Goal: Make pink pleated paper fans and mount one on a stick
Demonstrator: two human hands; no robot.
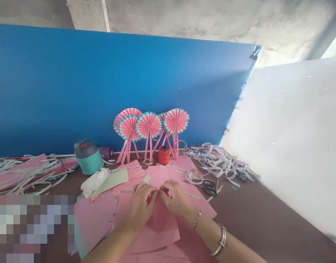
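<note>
Both hands meet at the far edge of a pink paper sheet [161, 231], which lies on more pink sheets. My left hand [142, 204] is closed, its thumb and fingers pinched at that edge. Close beside it, my right hand [174, 199] pinches the same edge; a chain bracelet and a bangle are on this arm. The fingertips nearly touch, and the exact fold of paper between them is hard to see. Beyond the hands, several round pleated paper fans [149, 125] with pink handles lean against the blue partition.
A red thread spool [164, 155] stands before the fans. To the left are a teal container [89, 157] and a crumpled white bag [94, 182]. Scissors [209, 190], a tape roll [194, 176] and a heap of paper strips [221, 162] lie right. A white panel [296, 146] borders the table.
</note>
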